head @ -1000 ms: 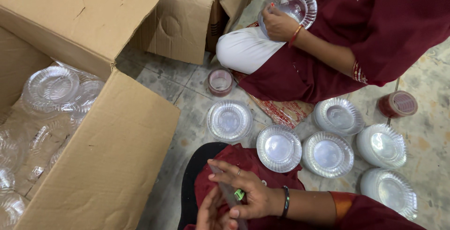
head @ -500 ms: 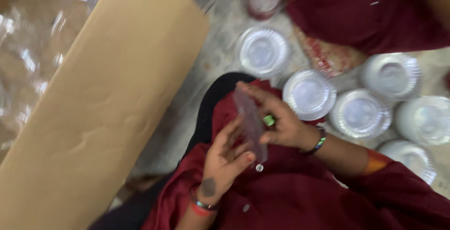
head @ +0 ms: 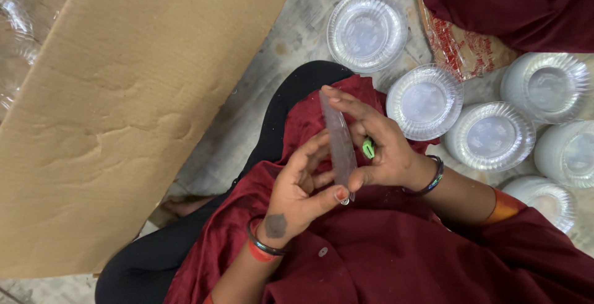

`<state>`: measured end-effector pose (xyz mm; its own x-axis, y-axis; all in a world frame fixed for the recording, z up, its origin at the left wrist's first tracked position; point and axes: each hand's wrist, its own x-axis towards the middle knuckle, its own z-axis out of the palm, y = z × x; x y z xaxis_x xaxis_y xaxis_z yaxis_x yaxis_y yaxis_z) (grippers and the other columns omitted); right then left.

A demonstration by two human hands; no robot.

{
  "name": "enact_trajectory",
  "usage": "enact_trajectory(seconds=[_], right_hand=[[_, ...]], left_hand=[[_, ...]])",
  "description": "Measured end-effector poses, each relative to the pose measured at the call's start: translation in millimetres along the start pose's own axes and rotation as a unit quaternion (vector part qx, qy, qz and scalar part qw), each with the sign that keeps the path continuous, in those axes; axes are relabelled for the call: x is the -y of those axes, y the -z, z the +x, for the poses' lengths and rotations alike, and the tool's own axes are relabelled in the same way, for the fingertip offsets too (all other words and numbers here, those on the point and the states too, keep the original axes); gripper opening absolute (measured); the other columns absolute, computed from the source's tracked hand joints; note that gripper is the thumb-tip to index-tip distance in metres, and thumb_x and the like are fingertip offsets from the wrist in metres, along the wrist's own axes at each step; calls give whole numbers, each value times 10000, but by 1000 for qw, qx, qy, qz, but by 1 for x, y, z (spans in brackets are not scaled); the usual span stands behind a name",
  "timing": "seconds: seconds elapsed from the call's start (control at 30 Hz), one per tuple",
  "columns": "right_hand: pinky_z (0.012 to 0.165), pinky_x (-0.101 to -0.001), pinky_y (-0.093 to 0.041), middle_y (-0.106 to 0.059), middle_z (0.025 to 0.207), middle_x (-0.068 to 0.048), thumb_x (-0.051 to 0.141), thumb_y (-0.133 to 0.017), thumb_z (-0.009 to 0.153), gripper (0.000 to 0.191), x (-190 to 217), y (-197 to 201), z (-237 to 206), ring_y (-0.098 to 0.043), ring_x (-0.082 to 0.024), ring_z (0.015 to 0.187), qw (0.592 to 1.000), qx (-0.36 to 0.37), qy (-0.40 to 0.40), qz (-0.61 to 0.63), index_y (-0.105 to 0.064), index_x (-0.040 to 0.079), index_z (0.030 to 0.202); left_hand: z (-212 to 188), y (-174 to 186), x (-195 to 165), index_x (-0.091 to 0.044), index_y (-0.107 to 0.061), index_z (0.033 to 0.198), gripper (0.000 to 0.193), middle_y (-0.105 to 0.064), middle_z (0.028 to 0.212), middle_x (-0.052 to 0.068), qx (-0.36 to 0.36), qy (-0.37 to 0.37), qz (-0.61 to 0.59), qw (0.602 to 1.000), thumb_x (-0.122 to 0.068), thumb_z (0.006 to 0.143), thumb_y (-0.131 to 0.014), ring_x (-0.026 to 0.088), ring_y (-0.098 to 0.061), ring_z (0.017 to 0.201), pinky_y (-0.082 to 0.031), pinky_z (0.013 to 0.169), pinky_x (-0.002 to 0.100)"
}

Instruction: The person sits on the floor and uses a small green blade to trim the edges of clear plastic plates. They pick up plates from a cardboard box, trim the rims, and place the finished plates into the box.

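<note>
Two hands, left hand and right hand, grip one clear plate.

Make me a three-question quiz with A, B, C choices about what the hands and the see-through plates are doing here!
1. Where is the big cardboard flap?
A. to the picture's left of the hands
B. under the plates
C. on the person's lap

2. What colour is the small thing tucked in the right hand?
A. blue
B. green
C. yellow

3. How is the clear plate held?
A. flat on the floor
B. edge-on between both hands
C. by the left hand alone

Answers:
1 A, the flap fills the picture's left side.
2 B, it shows bright green between the fingers.
3 B, both hands grip its rim.
</note>
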<state>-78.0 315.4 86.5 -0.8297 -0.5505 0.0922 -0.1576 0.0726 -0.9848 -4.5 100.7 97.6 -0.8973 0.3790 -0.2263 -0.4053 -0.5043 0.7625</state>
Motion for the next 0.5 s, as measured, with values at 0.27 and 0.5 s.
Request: enact_trajectory(seconds=[0.27, 0.5], right_hand=[[800, -280, -444, -438, 1634, -213, 696, -773, 742, 1122, -3, -3, -4, -509, -191, 1175, 1000, -11, 7, 3, -386, 39, 1567], [894, -332, -488, -526, 1570, -201, 684, -759, 715, 1088, 13, -2, -1, -480, -266, 1294, 993, -61, 16, -104, -450, 28, 1527]], left_hand=[[1, -9, -7, -29, -391, 1571, 797, -324, 1694, 122, -2, 20, 50, 999, -105, 900, -813, 276, -433, 1529, -475, 1207, 462], [3, -16, -1, 23, -329, 1562, 900, -329, 1652, 217, 20, -123, 341, 932, -139, 843, -846, 375, -433, 1496, -426, 1208, 483]])
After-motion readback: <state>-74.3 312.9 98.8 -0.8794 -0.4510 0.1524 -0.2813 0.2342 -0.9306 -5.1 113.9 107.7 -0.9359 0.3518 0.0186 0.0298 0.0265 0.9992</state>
